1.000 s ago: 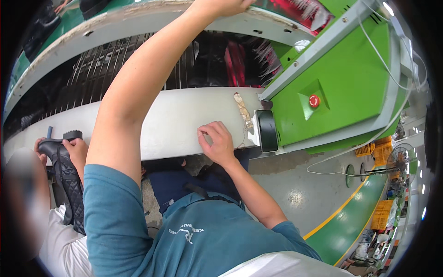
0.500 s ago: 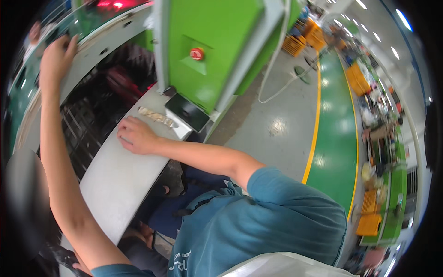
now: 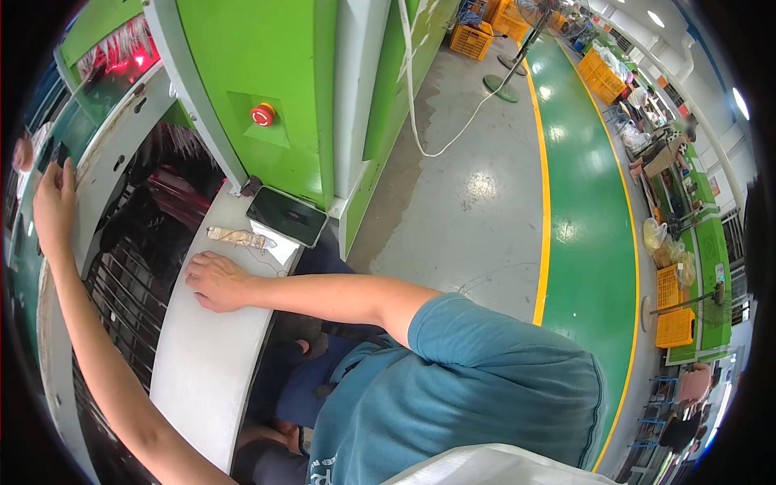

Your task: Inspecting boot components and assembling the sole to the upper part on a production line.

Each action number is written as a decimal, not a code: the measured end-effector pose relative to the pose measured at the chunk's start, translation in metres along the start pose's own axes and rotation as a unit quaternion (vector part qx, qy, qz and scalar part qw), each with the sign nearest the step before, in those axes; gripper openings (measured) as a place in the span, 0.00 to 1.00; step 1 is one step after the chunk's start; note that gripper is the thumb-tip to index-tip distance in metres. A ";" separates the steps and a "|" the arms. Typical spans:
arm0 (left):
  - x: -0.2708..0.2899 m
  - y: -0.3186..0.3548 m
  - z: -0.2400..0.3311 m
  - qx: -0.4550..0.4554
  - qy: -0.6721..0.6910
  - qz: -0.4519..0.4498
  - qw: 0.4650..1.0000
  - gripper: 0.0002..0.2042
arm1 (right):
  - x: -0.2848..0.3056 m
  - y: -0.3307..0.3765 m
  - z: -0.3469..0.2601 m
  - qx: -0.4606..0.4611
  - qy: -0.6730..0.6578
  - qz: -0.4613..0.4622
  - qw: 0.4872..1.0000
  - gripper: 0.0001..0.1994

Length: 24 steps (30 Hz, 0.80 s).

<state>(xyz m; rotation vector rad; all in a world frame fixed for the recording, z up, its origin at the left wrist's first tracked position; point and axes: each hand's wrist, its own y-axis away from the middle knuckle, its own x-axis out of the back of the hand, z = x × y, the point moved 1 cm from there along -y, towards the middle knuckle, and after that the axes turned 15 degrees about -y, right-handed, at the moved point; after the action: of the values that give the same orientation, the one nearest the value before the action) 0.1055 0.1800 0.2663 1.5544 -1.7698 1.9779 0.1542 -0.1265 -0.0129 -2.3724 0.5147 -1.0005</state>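
My left hand (image 3: 53,210) is at the far left, on the outer edge of the green belt (image 3: 93,113), fingers curled. A small dark piece (image 3: 58,155) shows at its fingertips; its kind I cannot make out. My right hand (image 3: 217,281) rests on the white curved ledge (image 3: 202,372), fingers lightly bent and lying on the surface with nothing visible in them. Just beyond it lies a beige bundle wound with thread (image 3: 236,236). A dark-screened phone (image 3: 287,217) rests beside that, partly over a white sheet (image 3: 279,246).
A green machine cabinet (image 3: 275,65) with a red stop button (image 3: 262,115) stands ahead. Between ledge and belt is a dark opening with metal bars (image 3: 121,299). Another person's hand (image 3: 23,153) shows at far left. A white cable (image 3: 428,153) hangs over the grey floor; yellow crates (image 3: 471,40) stand beyond.
The view has shifted, so the cabinet and ledge sit further left. My left hand has gone from raised thumb to curled fingers, with a dark piece now at them. My right hand stays on the ledge.
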 end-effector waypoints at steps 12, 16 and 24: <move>0.015 0.014 0.027 0.010 -0.023 0.044 0.999 0.19 | -0.002 0.007 0.006 0.003 0.004 0.022 1.000 0.12; 0.017 0.019 0.018 0.019 -0.025 0.035 0.999 0.18 | -0.004 0.007 0.002 0.002 0.004 0.020 1.000 0.12; 0.026 0.014 0.029 0.066 -0.031 -0.016 0.997 0.19 | 0.004 0.010 0.003 -0.004 0.009 0.016 1.000 0.11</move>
<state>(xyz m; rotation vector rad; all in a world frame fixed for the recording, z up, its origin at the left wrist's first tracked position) 0.1020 0.1392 0.2689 1.6904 -1.6544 2.0920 0.1577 -0.1358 -0.0190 -2.3564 0.5626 -1.0067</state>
